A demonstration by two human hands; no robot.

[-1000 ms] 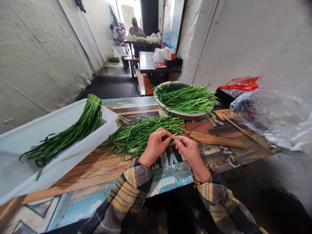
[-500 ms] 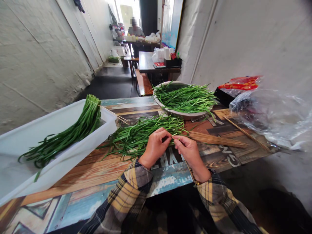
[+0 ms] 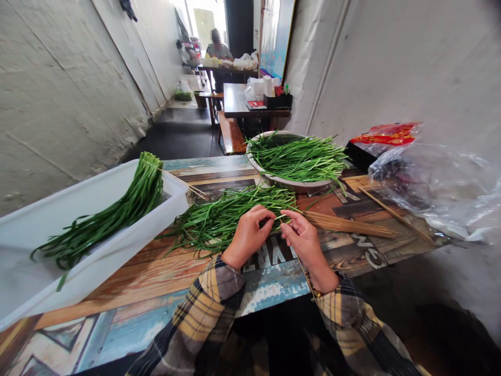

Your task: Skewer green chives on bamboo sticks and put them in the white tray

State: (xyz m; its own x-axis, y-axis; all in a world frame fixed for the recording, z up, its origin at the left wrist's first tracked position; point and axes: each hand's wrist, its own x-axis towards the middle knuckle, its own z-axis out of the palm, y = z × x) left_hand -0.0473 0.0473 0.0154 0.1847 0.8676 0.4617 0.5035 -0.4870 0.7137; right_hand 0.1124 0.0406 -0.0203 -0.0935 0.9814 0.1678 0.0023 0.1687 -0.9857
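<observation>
My left hand (image 3: 248,235) is closed on the cut ends of green chive stalks (image 3: 219,216) from a loose pile lying on the painted wooden table (image 3: 156,277). My right hand (image 3: 303,237) pinches a thin bamboo skewer (image 3: 303,269) that runs back along my wrist, its tip at the stalks by my left fingers. A bundle of bare skewers (image 3: 348,225) lies just right of my hands. A white tray (image 3: 58,250) on the left holds a skewered chive bunch (image 3: 113,214).
A metal bowl (image 3: 289,180) heaped with chives stands behind the pile. A clear plastic bag (image 3: 438,188) and a red packet (image 3: 385,134) lie at the right. Further tables, a bench and a seated person (image 3: 217,47) are down the room.
My right hand has turned and lifted slightly at the stalk ends. My left hand has stayed in place on the chives.
</observation>
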